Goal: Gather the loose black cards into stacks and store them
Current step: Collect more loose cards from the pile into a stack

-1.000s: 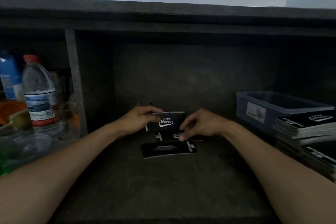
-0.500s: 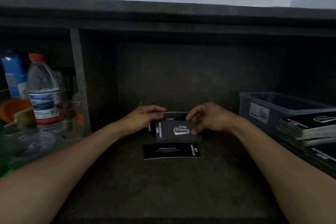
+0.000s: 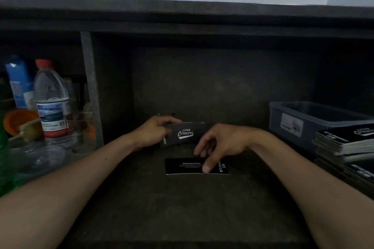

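My left hand (image 3: pixel 154 131) grips a small stack of black cards (image 3: pixel 185 133) with white "Club Camping" lettering, held upright at the back of the dark shelf. One loose black card (image 3: pixel 182 166) lies flat on the shelf just in front. My right hand (image 3: pixel 220 143) hovers over that card's right half, its fingers reaching down and the thumb tip touching the card near its front edge. Further stacks of black cards (image 3: pixel 344 141) are piled at the right.
A translucent lidded plastic box (image 3: pixel 299 121) stands at the back right behind the piled cards. Left of a vertical divider (image 3: pixel 91 91) are a water bottle (image 3: pixel 53 103), a blue carton (image 3: pixel 19 83), an orange cup (image 3: pixel 17 120) and clear plastic containers (image 3: pixel 40 157). An upper shelf board (image 3: pixel 186 20) overhangs.
My right hand handed the card it held onto the stack in my left hand, then moved down and forward onto the loose card on the shelf. The left hand stayed put.
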`<state>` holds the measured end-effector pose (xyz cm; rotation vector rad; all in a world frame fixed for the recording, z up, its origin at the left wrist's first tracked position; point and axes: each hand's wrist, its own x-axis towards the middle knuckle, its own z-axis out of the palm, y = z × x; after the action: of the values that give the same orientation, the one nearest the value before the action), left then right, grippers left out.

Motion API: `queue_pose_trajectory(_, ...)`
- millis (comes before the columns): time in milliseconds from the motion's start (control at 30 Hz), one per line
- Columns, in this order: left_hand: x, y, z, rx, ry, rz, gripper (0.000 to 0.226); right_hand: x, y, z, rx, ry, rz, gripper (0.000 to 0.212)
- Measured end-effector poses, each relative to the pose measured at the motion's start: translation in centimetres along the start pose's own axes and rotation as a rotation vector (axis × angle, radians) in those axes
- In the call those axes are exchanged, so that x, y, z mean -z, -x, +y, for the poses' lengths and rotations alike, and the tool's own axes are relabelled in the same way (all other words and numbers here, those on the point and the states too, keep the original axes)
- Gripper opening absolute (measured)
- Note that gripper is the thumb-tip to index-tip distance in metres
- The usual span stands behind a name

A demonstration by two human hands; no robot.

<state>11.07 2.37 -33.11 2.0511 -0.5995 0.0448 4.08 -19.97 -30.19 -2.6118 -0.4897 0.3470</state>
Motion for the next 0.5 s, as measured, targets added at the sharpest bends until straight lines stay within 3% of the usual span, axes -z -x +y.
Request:
queue_pose_trajectory(167, 0.1, -0.1, -0.3, -0.002, 0.015, -0.01, 0.046, 1.4, 1.6, 0.4, -0.136, 0.031, 0.032, 0.048)
queue_pose_trajectory(300, 0.1, 0.0, -0.2, -0.008, 0.015, -0.002, 0.048, 1.9, 1.3, 1.6, -0.258, -0.17, 0.322, 0.017)
queue_pose_trajectory(500, -0.4, 0.3, 0.4, -0.021, 0.045, -0.064, 0.042, 1.8, 1.6, 0.6, -0.343, -0.514, 0.4, 0.007)
